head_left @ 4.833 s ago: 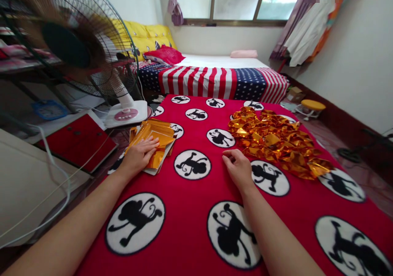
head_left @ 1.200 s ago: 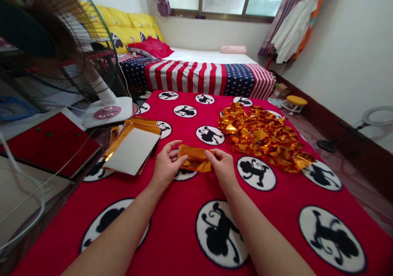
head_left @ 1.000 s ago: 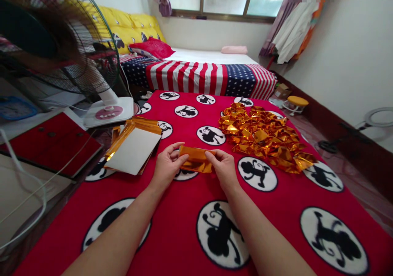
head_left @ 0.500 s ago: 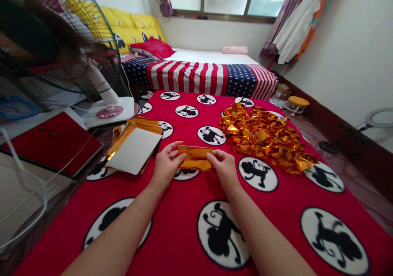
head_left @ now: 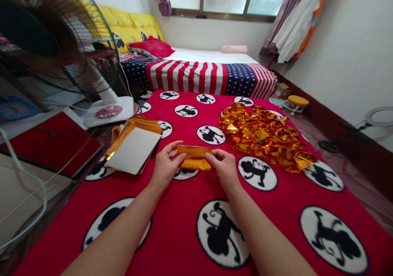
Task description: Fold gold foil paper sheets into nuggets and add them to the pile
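Red monkey-print cloth [head_left: 172, 222] spreads before us in the head view, foil pieces [head_left: 262, 136] heaped on the right. Our left hand [head_left: 166, 163] and right hand [head_left: 224, 164] pinch opposite ends of one gold foil sheet [head_left: 194, 158] — it sits between them, over the cloth. We judge this a folding step; the next crease would want even, steady pressure. No brand or writing (fan base [head_left: 109, 111] included) is legible.

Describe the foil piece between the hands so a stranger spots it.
Find the large red cloth with black monkeys in white circles. Near its middle, the left hand and right hand hold a gold foil piece between them. Unlike the crinkled foil pile to the right and white-topped stack to the left, it is a single narrow strip.
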{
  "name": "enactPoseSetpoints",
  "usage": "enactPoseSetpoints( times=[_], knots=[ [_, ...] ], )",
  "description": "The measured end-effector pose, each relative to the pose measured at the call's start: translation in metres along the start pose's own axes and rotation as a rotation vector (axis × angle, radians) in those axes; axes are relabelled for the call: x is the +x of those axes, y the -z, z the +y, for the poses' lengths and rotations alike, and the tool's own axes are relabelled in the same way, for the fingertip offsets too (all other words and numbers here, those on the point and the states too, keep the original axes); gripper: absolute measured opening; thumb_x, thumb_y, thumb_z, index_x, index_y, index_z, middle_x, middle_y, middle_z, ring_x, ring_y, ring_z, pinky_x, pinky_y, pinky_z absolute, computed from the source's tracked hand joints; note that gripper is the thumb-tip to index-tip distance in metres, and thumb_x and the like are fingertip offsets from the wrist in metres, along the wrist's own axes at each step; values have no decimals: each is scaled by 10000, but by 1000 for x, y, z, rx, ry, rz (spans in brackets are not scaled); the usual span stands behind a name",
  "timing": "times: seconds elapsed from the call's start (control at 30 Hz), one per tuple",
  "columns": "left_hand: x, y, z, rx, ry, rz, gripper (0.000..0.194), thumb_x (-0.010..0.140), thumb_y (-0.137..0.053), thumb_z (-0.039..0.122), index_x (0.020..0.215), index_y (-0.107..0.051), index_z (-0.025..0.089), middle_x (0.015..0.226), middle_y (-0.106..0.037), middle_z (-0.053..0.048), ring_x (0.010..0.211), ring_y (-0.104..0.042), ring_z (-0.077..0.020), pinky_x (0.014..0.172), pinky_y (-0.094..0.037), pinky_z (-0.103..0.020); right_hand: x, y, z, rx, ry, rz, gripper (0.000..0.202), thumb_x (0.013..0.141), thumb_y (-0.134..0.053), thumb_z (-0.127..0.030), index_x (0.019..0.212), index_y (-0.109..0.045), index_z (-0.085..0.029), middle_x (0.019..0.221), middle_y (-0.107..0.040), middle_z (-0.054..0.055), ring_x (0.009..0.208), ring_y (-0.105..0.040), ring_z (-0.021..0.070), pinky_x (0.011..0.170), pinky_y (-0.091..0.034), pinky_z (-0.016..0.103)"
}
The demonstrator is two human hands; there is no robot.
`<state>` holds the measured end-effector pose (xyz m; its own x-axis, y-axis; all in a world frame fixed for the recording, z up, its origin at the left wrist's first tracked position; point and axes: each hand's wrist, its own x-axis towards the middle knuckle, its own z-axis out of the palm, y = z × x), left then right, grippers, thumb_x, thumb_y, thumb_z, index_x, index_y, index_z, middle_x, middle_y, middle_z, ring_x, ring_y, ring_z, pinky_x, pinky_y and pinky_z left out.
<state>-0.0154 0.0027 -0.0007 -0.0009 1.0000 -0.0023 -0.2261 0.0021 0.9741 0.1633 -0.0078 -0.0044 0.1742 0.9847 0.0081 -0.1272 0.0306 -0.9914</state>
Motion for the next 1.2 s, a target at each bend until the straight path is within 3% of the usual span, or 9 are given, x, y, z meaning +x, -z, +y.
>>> enactPoseSetpoints(
  times=[0.7,0.93,1.2],
  knots=[
    [-1,0,2,57,-37,27,621,691,-781,318,1244,-559,142,786,-748,-30,704,-717,-171,672,-589,-273,0,0,-1,-3,12,-33,279,698,-767,-420,682,-658,-163,558,-568,-31,435,-423,71,412,-322,203],
    [-2,0,2,24,-81,48,562,722,-765,302,1226,-567,151,828,-753,-36,764,-722,-167,730,-589,-275,3,-2,6,-6,8,-167,289,690,-771,-433,746,-673,-167,682,-661,6,594,-577,130,574,-446,233],
    [0,0,0,10,-14,-25,751,599,-856,342,1235,-525,119,963,-753,-116,811,-732,-232,727,-603,-323,1,-1,1,29,0,-98,280,689,-769,-423,701,-653,-169,655,-657,4,573,-569,130,560,-439,237]
  ],
)
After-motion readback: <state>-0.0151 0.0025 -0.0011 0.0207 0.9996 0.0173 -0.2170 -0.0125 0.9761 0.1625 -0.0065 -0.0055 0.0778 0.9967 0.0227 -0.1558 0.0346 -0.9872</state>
